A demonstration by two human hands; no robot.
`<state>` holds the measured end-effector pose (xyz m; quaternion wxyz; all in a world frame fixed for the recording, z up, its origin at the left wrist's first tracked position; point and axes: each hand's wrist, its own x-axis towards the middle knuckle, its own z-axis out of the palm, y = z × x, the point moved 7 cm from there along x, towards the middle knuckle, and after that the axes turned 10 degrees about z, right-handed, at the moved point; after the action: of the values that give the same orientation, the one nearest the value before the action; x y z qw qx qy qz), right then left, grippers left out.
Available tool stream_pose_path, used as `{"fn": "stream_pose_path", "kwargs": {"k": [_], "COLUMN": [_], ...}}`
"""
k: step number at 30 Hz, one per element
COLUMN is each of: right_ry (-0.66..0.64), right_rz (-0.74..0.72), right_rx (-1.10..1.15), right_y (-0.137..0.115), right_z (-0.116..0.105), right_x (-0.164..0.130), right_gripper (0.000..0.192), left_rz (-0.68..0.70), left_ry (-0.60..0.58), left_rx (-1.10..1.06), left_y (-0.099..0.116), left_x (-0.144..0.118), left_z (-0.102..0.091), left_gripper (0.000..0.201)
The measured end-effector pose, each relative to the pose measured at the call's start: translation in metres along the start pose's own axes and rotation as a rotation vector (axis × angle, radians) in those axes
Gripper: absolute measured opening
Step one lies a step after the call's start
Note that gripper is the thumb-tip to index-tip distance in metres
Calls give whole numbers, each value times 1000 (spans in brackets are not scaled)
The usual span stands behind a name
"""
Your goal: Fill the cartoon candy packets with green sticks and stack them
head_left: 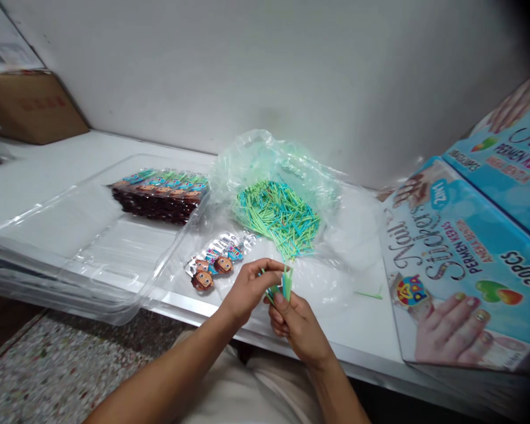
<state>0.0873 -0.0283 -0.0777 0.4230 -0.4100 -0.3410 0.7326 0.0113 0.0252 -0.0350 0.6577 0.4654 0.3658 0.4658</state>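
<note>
Near the table's front edge, my right hand (298,327) is closed around a small bunch of thin green and blue plastic sticks (287,284) that point upward. My left hand (251,288) meets it from the left, thumb and fingers pinched on some of the same sticks. Just beyond both hands, a heap of loose green and blue sticks (278,215) spills from an open clear plastic bag (256,150). To the left of my hands lie a few printed packets (214,264) with cartoon faces.
A clear plastic tray (110,253) at left holds a stack of printed packets (161,194). Nail sticker boxes (459,265) stand at right. One stray green stick (368,294) lies near them. A cardboard box (30,109) sits at the far left, against the white wall (269,70).
</note>
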Motion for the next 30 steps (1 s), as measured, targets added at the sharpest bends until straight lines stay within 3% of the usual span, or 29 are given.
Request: {"fn": "stream_pose_path", "kwargs": {"k": [7,17,23,30], "right_ry": [-8,-3,-14,-18], "right_rz": [-6,-9,-12,-5], "right_rx": [-4,-1,-9,-39], "right_y": [-1,2,2,1], "right_z": [1,-4,-4,-1], "right_x": [-1,-1,0,-2], "right_gripper": [30,28,30,32], "left_rz": [20,73,80,70], "left_ry": [-21,-76,-90,-49], "left_rx": [7,46,81,105], "left_y": [-4,5,3,3], "left_x": [0,-2,-3,-4], "left_z": [1,4,4,4], "left_gripper": [26,14,23,17]}}
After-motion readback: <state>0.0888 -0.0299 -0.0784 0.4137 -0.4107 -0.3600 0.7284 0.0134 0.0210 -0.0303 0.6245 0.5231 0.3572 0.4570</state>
